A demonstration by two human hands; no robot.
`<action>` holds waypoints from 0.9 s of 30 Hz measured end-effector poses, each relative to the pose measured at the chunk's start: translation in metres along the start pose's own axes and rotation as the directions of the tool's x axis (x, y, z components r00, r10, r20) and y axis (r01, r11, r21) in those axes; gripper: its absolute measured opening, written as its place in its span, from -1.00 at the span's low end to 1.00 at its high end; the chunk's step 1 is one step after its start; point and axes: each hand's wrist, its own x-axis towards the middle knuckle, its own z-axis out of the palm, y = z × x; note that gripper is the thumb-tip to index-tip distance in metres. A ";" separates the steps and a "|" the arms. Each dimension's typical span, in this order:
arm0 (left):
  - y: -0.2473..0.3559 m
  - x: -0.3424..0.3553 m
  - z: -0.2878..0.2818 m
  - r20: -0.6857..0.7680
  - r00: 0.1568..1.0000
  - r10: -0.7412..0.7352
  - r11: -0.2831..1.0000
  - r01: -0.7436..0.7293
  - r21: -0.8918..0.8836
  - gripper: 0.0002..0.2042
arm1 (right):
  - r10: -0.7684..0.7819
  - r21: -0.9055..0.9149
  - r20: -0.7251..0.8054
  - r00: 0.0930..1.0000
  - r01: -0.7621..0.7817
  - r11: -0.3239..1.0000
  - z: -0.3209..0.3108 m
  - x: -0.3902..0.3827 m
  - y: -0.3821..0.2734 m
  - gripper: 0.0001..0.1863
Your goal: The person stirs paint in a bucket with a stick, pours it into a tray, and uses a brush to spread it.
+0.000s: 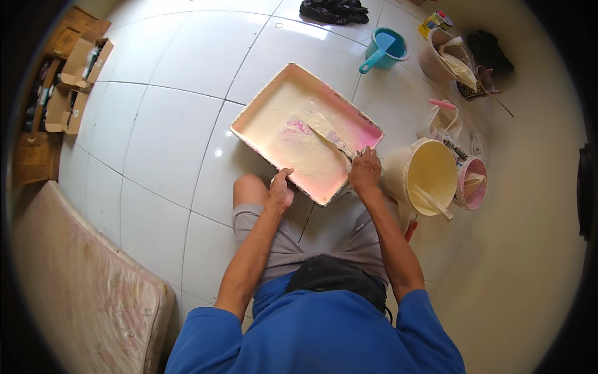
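Note:
A rectangular paint tray (265, 128), coated in cream and pink, lies at an angle in front of me. My left hand (281, 189) grips its near rim, thumb over the edge and fingers hidden below. In my right hand (365, 169) is a putty knife (334, 138), its blade reaching into the tray over the cream paint and a patch of brighter pink. Just right of that hand stands a large cream-smeared bucket (398, 171), tilted toward me in view, with a paint-covered stick (433, 204) inside.
Behind the bucket are a pink-stained pot (471, 194) and a paint roller with a pink handle (441, 104). A teal dipper (385, 50), a pail (434, 59) and a black bag (334, 10) sit farther off. Left are a mattress (93, 280) and cardboard boxes (80, 62).

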 end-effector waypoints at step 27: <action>0.207 0.084 -0.235 -0.191 0.159 0.969 0.163 0.173 0.971 -0.60 | -0.043 0.574 0.081 0.996 -0.012 0.819 0.038 0.065 -0.062 -0.62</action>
